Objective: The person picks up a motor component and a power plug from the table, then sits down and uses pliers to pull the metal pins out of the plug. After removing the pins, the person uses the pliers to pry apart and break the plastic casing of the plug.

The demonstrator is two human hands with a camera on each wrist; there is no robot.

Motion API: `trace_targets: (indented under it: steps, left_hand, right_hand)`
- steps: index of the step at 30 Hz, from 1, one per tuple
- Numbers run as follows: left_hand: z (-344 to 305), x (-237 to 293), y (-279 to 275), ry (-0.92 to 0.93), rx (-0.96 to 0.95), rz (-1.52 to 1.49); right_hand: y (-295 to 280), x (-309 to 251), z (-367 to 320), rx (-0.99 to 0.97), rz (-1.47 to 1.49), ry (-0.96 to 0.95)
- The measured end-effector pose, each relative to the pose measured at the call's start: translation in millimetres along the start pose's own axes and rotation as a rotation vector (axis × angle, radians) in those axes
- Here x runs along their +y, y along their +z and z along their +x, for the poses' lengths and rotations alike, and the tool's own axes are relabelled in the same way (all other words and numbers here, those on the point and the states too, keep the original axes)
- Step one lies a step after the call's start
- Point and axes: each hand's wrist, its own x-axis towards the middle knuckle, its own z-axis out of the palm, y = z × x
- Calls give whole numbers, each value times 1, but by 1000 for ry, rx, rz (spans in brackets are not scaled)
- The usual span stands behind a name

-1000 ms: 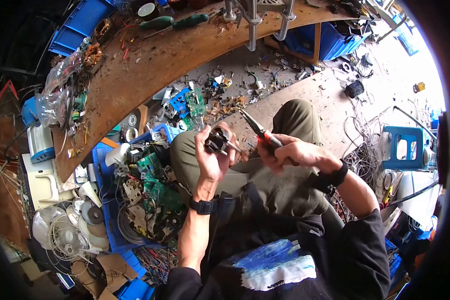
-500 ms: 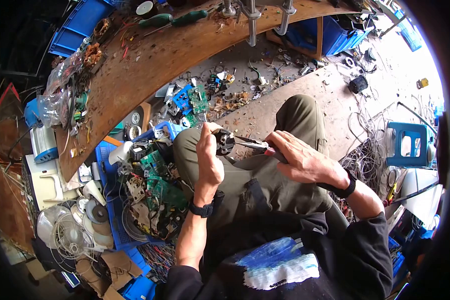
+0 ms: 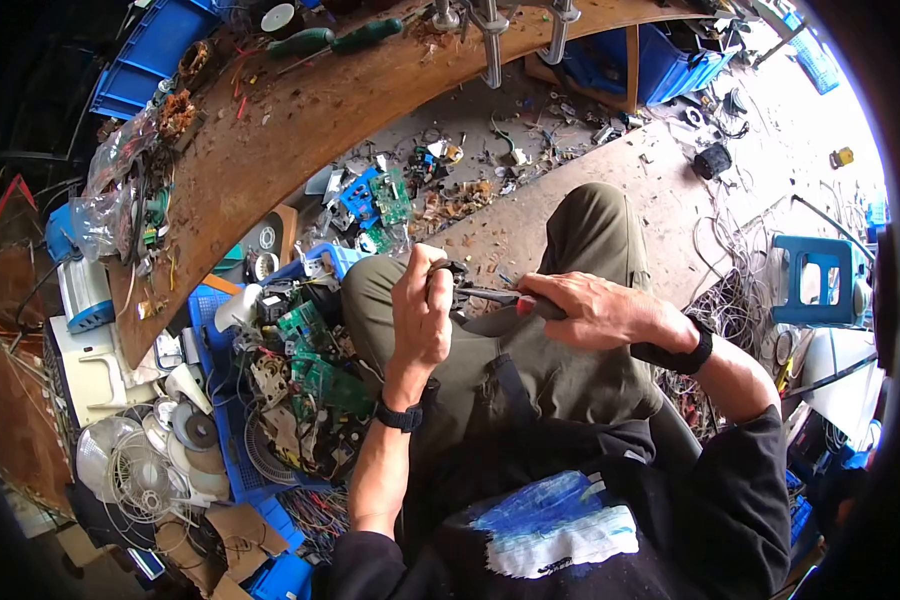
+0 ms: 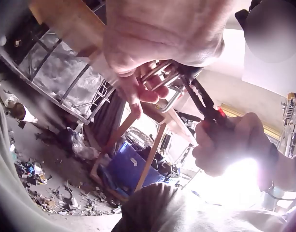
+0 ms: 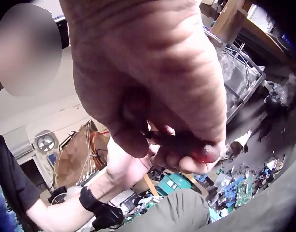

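- Motor part [image 3: 448,278]: a small, dark metal piece held above my lap at the middle of the scene. The left wrist view shows bright bent metal strips on it.
- Left hand [image 3: 420,315]: my fingers are curled round the motor part and grip it firmly. A black watch [image 3: 402,415] sits on the wrist.
- Right hand [image 3: 588,310]: closed tight around the handles of the pliers [image 3: 490,296], just right of the motor part.
- Pliers: slim dark steel jaws and smooth red grips. The tips touch the motor part, but I cannot tell whether they bite on it.
- Trousers [image 3: 570,380]: olive cloth beneath both hands.
- Workbench [image 3: 300,120]: a curved, rough brown board on the far side, littered with scraps. Two green-handled screwdrivers [image 3: 335,40] lie on it.
- Blue crate [image 3: 202,335]: latticed plastic, left of my knee, heaped with green circuit boards [image 3: 315,375] and wire.
- Blue stool [image 3: 810,285]: moulded plastic, at the right.
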Motion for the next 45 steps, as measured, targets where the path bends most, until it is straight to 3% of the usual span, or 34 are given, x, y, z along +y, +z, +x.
trace_targets:
  steps: [4, 7, 10, 12, 14, 16, 18, 19, 21, 27, 33, 36, 38, 39, 41, 42, 44, 45]
  left_hand:
    - [3, 5, 2, 19, 25, 5]
    - [2, 7, 4, -75, 33, 23]
    - [2, 2, 9, -46, 76, 18]
    - [2, 0, 11, 20, 99, -28]
    - [2, -3, 9, 37, 87, -18]
    - [3, -8, 6, 60, 74, -5]
    - [2, -14, 5, 109, 32, -8]
    - [3, -16, 4, 108, 34, -10]
    - [1, -16, 4, 77, 14, -55]
    - [0, -14, 9, 44, 31, -343]
    - [-1, -26, 14, -51, -16, -290]
    - [4, -37, 11, -175, -133, -141]
    - [13, -30, 1, -22, -202, 150]
    - [18, -25, 3, -22, -205, 147]
    - [28, -15, 12, 236, 43, 14]
    - [27, -12, 11, 241, 49, 15]
    - [19, -3, 10, -41, -102, -398]
    - [21, 7, 6, -67, -118, -404]
  right_hand:
    - [4, -3, -1, 53, -58, -14]
    - [15, 0, 2, 63, -37, 14]
    - [24, -1, 5, 25, 4, 86]
    - [37, 13, 7, 101, 19, 45]
    - [43, 21, 7, 13, 334, -132]
    - [36, 4, 1, -267, 731, 162]
    - [38, 0, -1, -349, 1025, 357]
    - [42, 2, -1, -349, 1023, 359]
    - [55, 10, 1, -429, 1313, 297]
    - [65, 12, 2, -566, 1570, 269]
    - [77, 13, -1, -602, 1845, 334]
    - [82, 19, 4, -521, 1843, 348]
    - [76, 22, 7, -496, 1806, 359]
    - [74, 20, 6, -466, 1731, 344]
    - [69, 14, 5, -437, 1651, 331]
    - [66, 11, 6, -393, 1545, 338]
    - [61, 3, 5, -344, 1443, 343]
    - [58, 0, 4, -284, 1338, 328]
